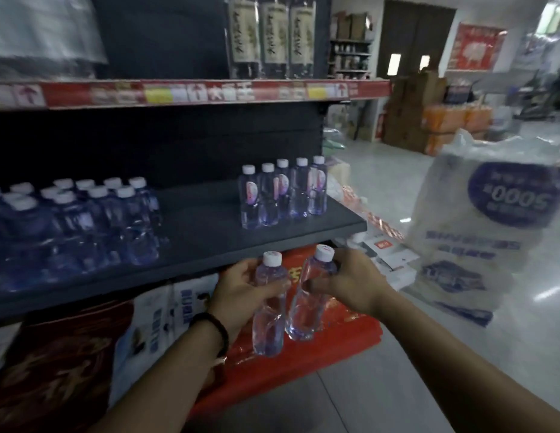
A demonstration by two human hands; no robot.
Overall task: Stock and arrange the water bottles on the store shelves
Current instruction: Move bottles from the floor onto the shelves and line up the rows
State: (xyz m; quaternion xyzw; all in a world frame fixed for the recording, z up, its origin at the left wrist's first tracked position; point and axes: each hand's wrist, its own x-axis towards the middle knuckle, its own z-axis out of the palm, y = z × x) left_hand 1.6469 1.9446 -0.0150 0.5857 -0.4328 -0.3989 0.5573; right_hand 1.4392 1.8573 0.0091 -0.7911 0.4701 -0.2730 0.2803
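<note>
Holding a bottle in each hand, we're right at the shelf edge. Our left hand (241, 285) has its fingers wrapped round the waist of the left bottle (267, 323), which is upright with its white cap on top. Our right hand (350, 282) is curled round the shoulder of the right bottle (303, 317), which leans a little, base tipped toward its neighbour. Both hang just below and in front of the dark middle shelf (209, 239), over the red packs (303, 364) underneath.

Up on that shelf, the row of five bottles (281, 192) stands near the right end, caps level. Well to the left sits the shrink-wrapped pack (75, 223), with bare shelf between them. By our reckoning the job is early, with plenty of room to fill.

How do we do this well? We'd lift both clear of the shelf lip and straighten the tilted one first. Then we'd set them base-flat just in front of or beside the five, touching the row so the line reads tidy. Mind the knuckles near the standing ones; these slim bottles look light and tippy. Turn the pink labels outward before letting go. Blur hides the detail, so we can't tell which way ours face.
</note>
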